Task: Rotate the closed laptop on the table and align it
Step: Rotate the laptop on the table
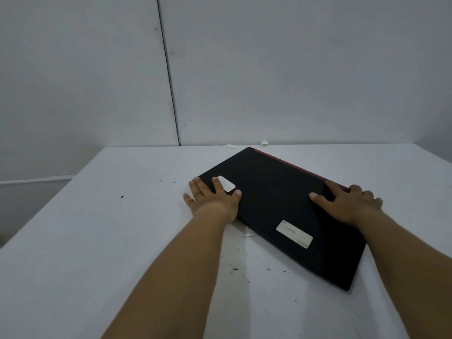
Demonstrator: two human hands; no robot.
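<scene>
A closed black laptop with a red strip along its far edge lies flat on the white table, turned at an angle to the table's edges. Two pale stickers sit on its lid. My left hand rests flat across the laptop's left corner, fingers spread, partly on the lid and partly on the table. My right hand lies on the lid at its right far edge, with the fingers curled over that edge.
A grey wall with a vertical seam rises directly behind the table. The laptop's far corner is close to the wall. Small white scraps lie at the table's back edge, and dark specks dot the surface.
</scene>
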